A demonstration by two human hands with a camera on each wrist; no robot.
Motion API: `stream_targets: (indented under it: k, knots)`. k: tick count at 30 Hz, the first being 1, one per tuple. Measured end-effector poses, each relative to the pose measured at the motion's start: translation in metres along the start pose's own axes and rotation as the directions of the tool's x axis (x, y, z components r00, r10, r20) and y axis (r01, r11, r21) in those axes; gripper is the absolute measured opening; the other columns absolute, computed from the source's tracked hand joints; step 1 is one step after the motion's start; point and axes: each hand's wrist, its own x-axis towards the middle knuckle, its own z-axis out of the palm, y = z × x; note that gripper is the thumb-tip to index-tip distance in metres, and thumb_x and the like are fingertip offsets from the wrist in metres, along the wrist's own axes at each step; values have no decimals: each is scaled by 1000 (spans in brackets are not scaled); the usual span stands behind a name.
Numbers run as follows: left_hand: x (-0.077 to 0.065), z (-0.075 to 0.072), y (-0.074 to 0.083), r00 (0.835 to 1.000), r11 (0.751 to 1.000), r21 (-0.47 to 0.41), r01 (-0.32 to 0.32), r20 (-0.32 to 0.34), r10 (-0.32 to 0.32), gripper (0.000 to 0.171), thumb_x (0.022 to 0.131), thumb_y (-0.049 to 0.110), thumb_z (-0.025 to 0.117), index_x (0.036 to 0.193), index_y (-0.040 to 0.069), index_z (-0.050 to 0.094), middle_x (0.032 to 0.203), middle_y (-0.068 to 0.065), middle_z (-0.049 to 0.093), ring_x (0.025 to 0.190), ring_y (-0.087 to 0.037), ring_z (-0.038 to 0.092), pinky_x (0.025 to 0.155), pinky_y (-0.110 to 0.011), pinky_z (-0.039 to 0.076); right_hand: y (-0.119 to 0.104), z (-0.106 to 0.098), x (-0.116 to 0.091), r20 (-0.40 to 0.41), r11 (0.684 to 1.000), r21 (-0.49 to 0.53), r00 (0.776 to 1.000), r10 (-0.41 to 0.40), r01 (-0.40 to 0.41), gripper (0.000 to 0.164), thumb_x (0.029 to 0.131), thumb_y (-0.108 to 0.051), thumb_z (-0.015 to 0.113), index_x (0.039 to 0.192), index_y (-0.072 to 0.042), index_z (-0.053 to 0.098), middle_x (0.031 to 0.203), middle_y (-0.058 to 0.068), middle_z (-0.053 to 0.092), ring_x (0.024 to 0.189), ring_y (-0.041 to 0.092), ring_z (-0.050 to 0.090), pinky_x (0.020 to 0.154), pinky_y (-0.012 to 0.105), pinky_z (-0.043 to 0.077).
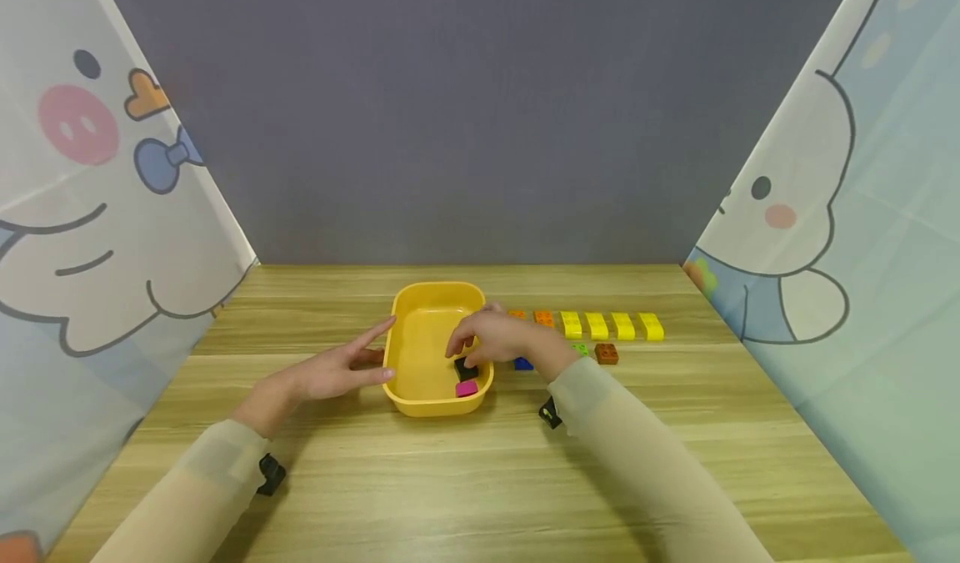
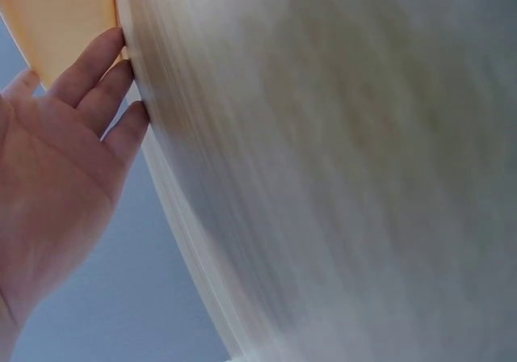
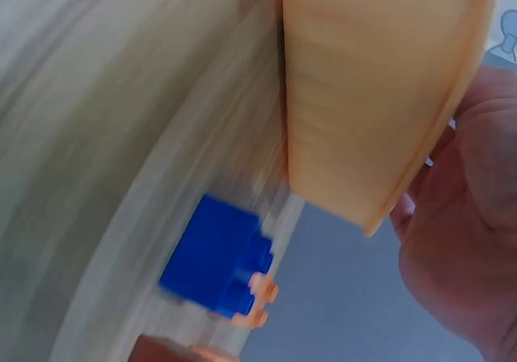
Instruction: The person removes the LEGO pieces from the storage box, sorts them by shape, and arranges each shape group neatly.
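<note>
A yellow plastic bin [image 1: 438, 408] stands on the wooden table. Inside it, near its right front corner, lie a black brick [image 1: 466, 370] and a pink brick [image 1: 467, 389]. My left hand [image 1: 341, 369] is at the bin's left side, fingers spread and fairly straight; in the left wrist view its fingertips [image 2: 113, 40] rest along the bin's wall. From the right, my right hand [image 1: 491, 335] reaches over the rim, fingers bent down into the bin just above the black brick, with a gap between finger and thumb. In the right wrist view the bin's wall hides its fingertips.
Right of the bin, a back row has orange bricks [image 1: 543, 319] and several yellow bricks [image 1: 622, 326]. In front of them are a blue brick [image 1: 522, 364], a green brick [image 1: 580, 349] and a brown brick [image 1: 607, 354], partly behind my right arm. A grey panel [image 1: 465, 113] rises behind the table.
</note>
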Motion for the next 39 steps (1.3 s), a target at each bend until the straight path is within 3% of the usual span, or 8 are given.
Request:
stream_targets:
  k: [4,7,9,12,21,25,28,39]
  knots:
    - [0,0,0,1000,1000,13,0,-11,1,92,95,57,65,162,46,3,157,-14,45,144,-36,44,111,-59,43,-4,1,8,6,999,-24,999,41,-41,20,93,-18,76,111,-27,76,104,-16,74,95,4,63,123,59,8]
    - [-1,1,0,1000,1000,12,3,-8,-3,92,95,57,65,162,47,3,157,-14,46,144,-36,45,111,-58,44,-3,5,14,3,999,-15,999,50,-50,14,95,-22,75,107,-27,76,98,-17,73,88,0,62,120,48,27]
    - [-1,1,0,1000,1000,9,0,-1,0,91,95,56,64,162,46,2,156,-15,46,143,-36,46,111,-59,44,-1,9,17,-4,999,-6,999,42,-42,12,96,-26,73,107,-27,76,97,-18,72,87,0,62,107,37,44]
    - [0,1,-1,1000,1000,20,-1,-11,1,91,95,57,64,162,47,3,156,-14,47,144,-36,45,113,-62,40,2,12,18,-32,1000,11,999,30,-29,13,98,-29,70,109,-27,76,101,-17,72,90,0,63,89,26,54]
    - [0,0,0,1000,1000,17,-7,-10,7,91,95,56,64,162,46,3,157,-14,45,145,-36,44,111,-59,43,3,10,13,-16,995,88,998,55,-53,31,89,-34,80,118,-24,73,114,-13,70,105,7,62,95,28,51]
    - [0,0,0,1000,1000,-1,-14,-3,14,91,97,54,64,163,42,3,156,-16,46,143,-36,46,110,-58,45,2,10,14,10,998,36,999,48,-48,26,91,-31,79,116,-30,75,116,-18,69,108,5,61,118,43,32]
    - [0,-1,-1,1000,1000,-6,-22,3,22,91,98,53,63,163,41,1,156,-18,45,143,-37,46,110,-59,45,0,10,15,15,999,13,999,44,-44,26,92,-31,77,118,-31,76,118,-19,70,109,5,61,124,53,17]
    - [1,0,-3,1000,1000,1,-30,1,30,91,98,53,63,164,39,2,156,-17,46,142,-38,46,109,-59,45,0,16,17,-5,998,-39,999,53,-53,35,90,-29,78,123,-38,72,114,-24,68,99,4,57,112,48,24]
